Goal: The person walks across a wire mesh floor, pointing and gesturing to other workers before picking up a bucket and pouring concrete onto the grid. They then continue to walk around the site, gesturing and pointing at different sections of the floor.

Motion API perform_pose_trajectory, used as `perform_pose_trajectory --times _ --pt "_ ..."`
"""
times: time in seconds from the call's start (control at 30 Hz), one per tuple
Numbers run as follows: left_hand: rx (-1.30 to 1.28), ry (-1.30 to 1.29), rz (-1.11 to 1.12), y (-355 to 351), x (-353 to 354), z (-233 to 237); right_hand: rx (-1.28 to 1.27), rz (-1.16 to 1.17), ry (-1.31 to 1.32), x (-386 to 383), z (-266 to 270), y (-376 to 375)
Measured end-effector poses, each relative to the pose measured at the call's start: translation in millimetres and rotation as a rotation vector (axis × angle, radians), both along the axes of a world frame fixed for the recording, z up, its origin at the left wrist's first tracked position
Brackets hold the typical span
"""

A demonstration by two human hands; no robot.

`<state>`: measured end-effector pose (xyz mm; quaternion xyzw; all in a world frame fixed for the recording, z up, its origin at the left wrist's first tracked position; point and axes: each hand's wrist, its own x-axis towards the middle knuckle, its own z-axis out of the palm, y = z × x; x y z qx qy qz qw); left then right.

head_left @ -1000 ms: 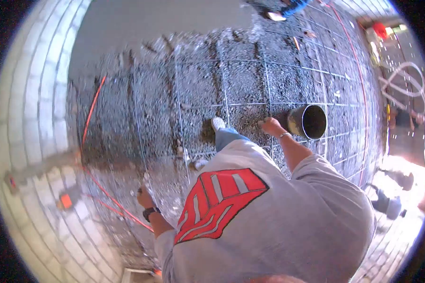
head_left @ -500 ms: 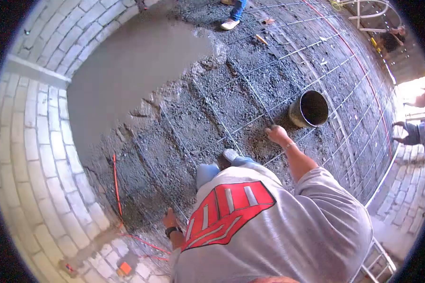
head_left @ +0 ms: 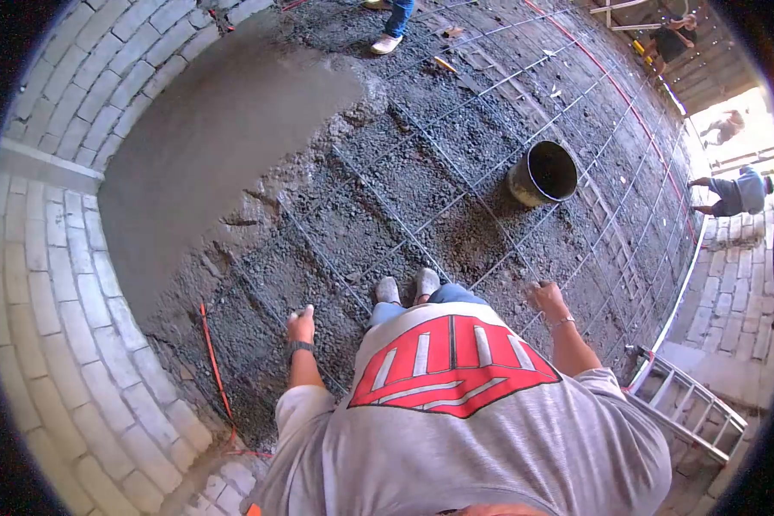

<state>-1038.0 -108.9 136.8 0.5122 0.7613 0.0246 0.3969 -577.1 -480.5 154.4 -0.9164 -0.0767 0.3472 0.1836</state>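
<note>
My left hand (head_left: 301, 325), with a dark watch at the wrist, hangs above the wet gravelly concrete; its fingers are loosely bent and no object shows in it. My right hand (head_left: 549, 298), with a bracelet on the wrist, is held out over the rough mix on the other side, fingers loosely apart and nothing seen in them. Beyond it stands a dark bucket (head_left: 518, 182), upright on the rebar grid (head_left: 456, 168) and apart from my hand. My shoes rest on the gravelly concrete (head_left: 353, 249) between my two hands.
Smooth wet concrete (head_left: 215, 138) spreads at the upper left, against block walls (head_left: 77, 284). An orange strip (head_left: 214, 361) lies near the left wall. A ladder (head_left: 688, 404) is at lower right. A person's leg (head_left: 396, 26) is at the top; other people (head_left: 740, 191) stand at right.
My right hand has drawn back from near the bucket toward my body. My left hand has come up and forward. My body has straightened and the view has shifted.
</note>
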Motion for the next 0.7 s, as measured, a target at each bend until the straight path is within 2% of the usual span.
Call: perform_pose_trajectory --times 0.03,0.07,0.13,0.17,0.27,0.3,0.33,0.37,0.4,0.47,0.53,0.57,0.63,0.67,0.7 --pt "-0.076 0.002 -0.027 -2 9 14 0.055 0.0 0.013 -3 16 5" --pt "0.082 0.068 -0.055 -5 -8 -53 0.063 0.001 0.018 -5 23 7" --pt "0.03 0.129 -0.193 -8 -3 -59 0.122 -0.182 -0.04 -8 24 5" --pt "-0.021 0.029 -0.162 -7 -6 -78 0.175 -0.158 -0.083 -7 5 -8" --pt "-0.069 0.008 -0.254 -5 15 -63 0.209 -0.281 -0.024 -15 -29 -47" --pt "-0.075 0.029 -0.284 1 15 -69 0.169 -0.186 -0.119 -22 -40 -64" --pt "0.011 0.043 -0.316 10 14 -86 0.162 -0.218 -0.108 -35 -39 -75" --pt "0.099 0.05 -0.346 17 22 -97 0.149 -0.369 0.008 -50 -32 -78" --pt "0.042 -0.015 -0.311 14 52 -44 0.138 -0.517 0.122 -59 -26 -84" --pt "0.111 -0.048 -0.365 27 72 -35 0.131 -0.537 0.152 -76 -54 -119" --pt "0.113 -0.096 -0.371 32 105 -14 0.062 -0.547 0.192 -90 -115 -165" --pt "0.116 -0.135 -0.41 45 106 -37 0.051 -0.474 0.147 -99 -116 -170" --pt "0.067 -0.153 -0.483 48 123 -31 0.045 -0.261 0.0 -99 -64 -143" --pt "0.032 -0.19 -0.497 47 135 -28 0.049 -0.264 -0.02 -99 -52 -135" --pt "0.126 -0.218 -0.475 44 141 -36 0.083 -0.336 0.013 -98 -75 -138"
